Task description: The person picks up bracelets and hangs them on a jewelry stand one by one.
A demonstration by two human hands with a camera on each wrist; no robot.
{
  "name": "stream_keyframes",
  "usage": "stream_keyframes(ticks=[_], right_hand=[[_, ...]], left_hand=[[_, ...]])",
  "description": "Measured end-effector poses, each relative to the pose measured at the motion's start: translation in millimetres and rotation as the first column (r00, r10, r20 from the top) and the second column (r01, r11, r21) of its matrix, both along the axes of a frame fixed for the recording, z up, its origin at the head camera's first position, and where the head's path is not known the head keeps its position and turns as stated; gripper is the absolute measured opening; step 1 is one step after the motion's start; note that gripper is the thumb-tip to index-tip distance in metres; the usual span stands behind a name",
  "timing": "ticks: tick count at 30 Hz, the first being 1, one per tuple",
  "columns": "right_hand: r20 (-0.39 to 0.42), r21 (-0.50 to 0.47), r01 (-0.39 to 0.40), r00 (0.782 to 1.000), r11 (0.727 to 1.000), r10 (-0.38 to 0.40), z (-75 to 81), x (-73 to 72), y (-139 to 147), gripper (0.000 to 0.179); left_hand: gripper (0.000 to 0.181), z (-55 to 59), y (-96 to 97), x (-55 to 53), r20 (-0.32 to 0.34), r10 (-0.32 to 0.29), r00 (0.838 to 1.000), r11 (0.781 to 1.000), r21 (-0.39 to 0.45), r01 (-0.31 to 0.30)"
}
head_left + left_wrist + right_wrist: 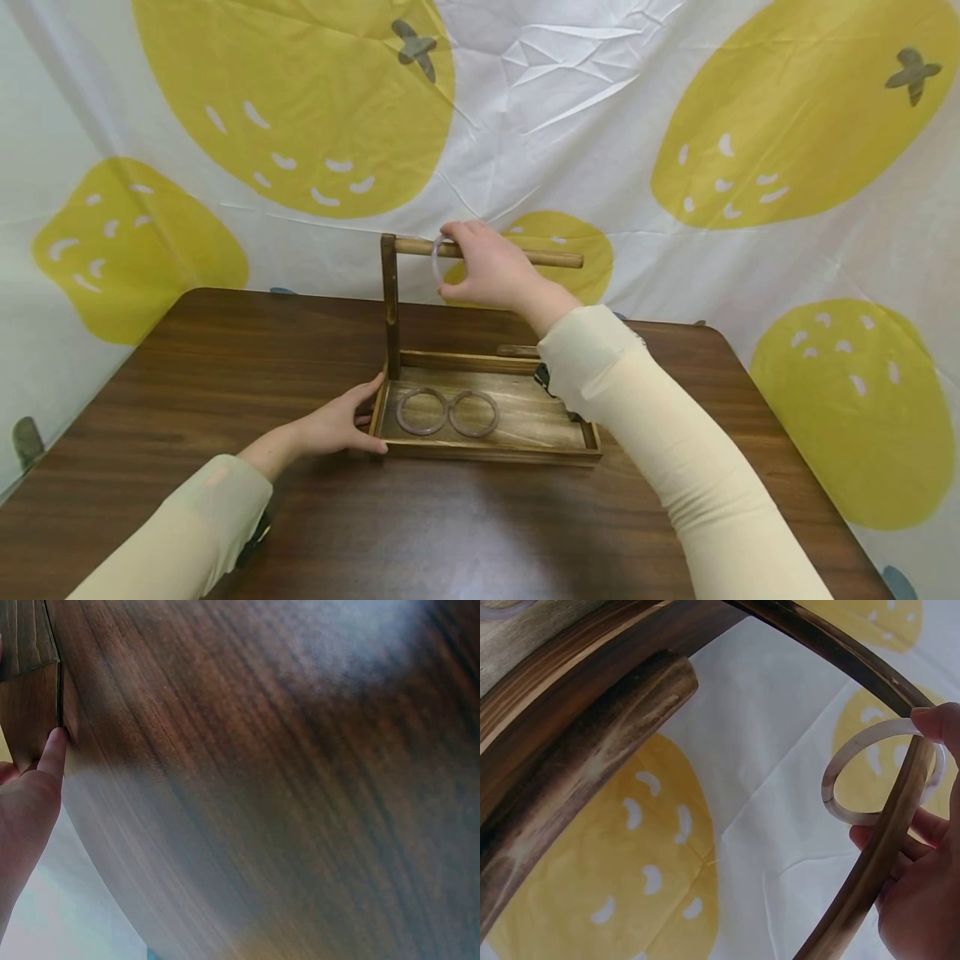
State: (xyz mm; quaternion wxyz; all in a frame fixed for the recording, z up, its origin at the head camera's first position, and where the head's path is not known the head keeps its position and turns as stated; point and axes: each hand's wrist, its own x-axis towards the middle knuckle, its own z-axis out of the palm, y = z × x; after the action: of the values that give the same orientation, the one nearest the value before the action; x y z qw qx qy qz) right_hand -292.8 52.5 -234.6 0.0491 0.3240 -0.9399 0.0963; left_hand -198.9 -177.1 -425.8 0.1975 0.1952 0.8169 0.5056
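Note:
My right hand [491, 265] pinches a pale, translucent bangle [434, 265] between thumb and fingers at the upper bar [558, 259] of a wooden bangle stand [391, 308]. In the right wrist view the bar passes through this bangle [838, 766]. At the stand's left end, my left hand [339, 422] grips the tray, its thumb at the front corner and fingers along the side. Two more bangles, a left one [399, 412] and a right one [497, 414], lie flat side by side in the tray. Only part of the left hand [30, 806] appears in the left wrist view.
A shorter lower bar [517, 351] sits over the tray's back edge, its right part hidden behind the right sleeve [637, 392]. The stand rests on a brown wooden table [300, 533]. Behind it hangs a white cloth [525, 125] printed with yellow fruit.

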Motion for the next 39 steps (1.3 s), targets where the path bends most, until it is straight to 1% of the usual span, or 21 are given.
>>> stream_keyframes(ticks=[6,13,17,21,24,28,30,35,39], right_hand=[[-0.036,0.039,-0.007,0.999,0.999,0.008,0.8,2.1,-0.3,0.073],[-0.048,0.072,-0.009,0.999,0.997,0.013,1.1,2.3,-1.2,0.074],[-0.039,0.074,-0.007,0.999,0.997,0.010,0.5,2.7,-0.3,0.076],[-0.018,0.070,-0.003,1.000,0.998,0.005,-0.2,4.7,0.7,0.082],[-0.026,0.068,-0.018,0.999,0.998,0.020,-0.2,7.3,1.3,0.088],[-0.056,0.042,-0.042,0.997,0.998,0.044,0.9,12.4,2.4,0.092],[-0.061,0.024,-0.043,0.997,0.999,0.044,1.6,15.4,3.3,0.093],[-0.047,-0.031,-0.026,0.999,0.999,0.024,2.4,22.3,8.4,0.093],[-0.045,-0.073,-0.029,0.999,0.997,0.026,1.0,26.4,16.0,0.090]], left_hand=[[0.110,-0.1,1.1,0.0,-0.004,-0.003,1.000,1.000,0.004,0.003],[0.110,-3.5,1.6,-0.9,0.000,0.000,1.000,1.000,0.012,0.000],[0.110,-3.6,2.2,-0.9,-0.001,-0.002,1.000,1.000,0.011,0.002],[0.110,-2.5,2.5,-0.8,-0.008,-0.007,1.000,1.000,0.007,0.007],[0.109,-2.0,2.5,-0.5,-0.007,-0.008,1.000,1.000,0.001,0.008],[0.109,-1.3,1.9,-0.5,-0.004,-0.002,1.000,1.000,-0.003,0.002],[0.109,-0.9,1.3,-0.8,-0.003,0.000,1.000,1.000,-0.006,0.000],[0.109,-1.8,0.1,-1.9,-0.005,0.003,1.000,1.000,-0.010,-0.003],[0.109,-3.5,-0.5,-2.9,-0.008,0.001,1.000,1.000,-0.003,-0.001]])
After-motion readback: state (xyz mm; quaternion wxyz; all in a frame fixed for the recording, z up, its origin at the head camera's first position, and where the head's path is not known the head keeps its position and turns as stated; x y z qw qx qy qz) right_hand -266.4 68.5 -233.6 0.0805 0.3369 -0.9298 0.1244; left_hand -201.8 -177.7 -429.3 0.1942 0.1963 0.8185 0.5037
